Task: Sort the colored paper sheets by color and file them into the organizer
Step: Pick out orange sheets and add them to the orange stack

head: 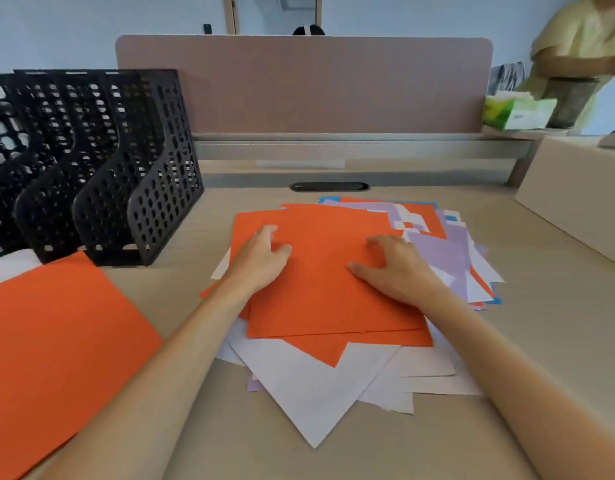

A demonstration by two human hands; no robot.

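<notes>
A loose pile of paper lies mid-desk: orange sheets (320, 282) on top, purple sheets (441, 254) at the right, white sheets (309, 382) sticking out at the front, and a blue sheet's edges at the back and right. My left hand (261, 258) rests on the left part of the top orange sheet with its fingers slightly bent. On that sheet's right part lies my right hand (396, 268), fingers spread and pressing down. A separate orange stack (57, 341) sits at the desk's front left. The black mesh organizer (102, 164) stands at the back left, its slots showing no paper.
A pink divider panel (302, 84) closes off the desk's far edge, with a cable slot (328, 186) below it. A beige box (576, 192) stands at the right. Behind it are a green tissue box (517, 112) and a person in a yellow top (583, 36).
</notes>
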